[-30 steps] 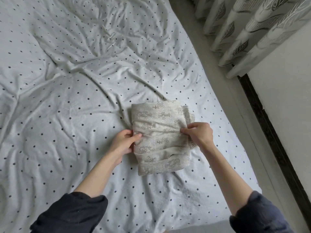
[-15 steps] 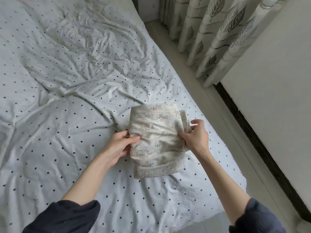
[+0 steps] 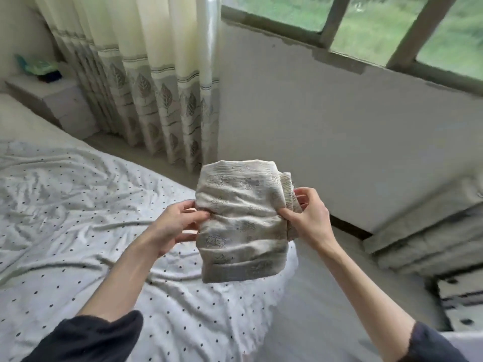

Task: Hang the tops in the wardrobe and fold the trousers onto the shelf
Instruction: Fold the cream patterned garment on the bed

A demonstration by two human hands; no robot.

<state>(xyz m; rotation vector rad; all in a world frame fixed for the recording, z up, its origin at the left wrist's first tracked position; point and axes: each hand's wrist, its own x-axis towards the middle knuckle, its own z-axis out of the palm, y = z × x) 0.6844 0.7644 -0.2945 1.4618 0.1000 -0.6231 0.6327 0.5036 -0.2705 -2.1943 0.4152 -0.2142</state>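
While held above the bed's (image 3: 78, 231) corner, folded trousers (image 3: 241, 220) are pinched by left hand (image 3: 173, 228) and right hand (image 3: 309, 218) at opposite edges.

A folded bundle of pale beige printed-fabric trousers (image 3: 241, 226) sits at frame centre, held clear above the white dark-dotted bedsheet (image 3: 78, 231) that fills the lower left. The left hand (image 3: 173, 228) grips the bundle's left edge; the right hand (image 3: 308, 218) pinches its right edge beside the ribbed waistband. Cream curtains with a leaf-print border (image 3: 156, 82) hang at upper centre. A window with a dark frame (image 3: 366, 27) occupies the upper right.
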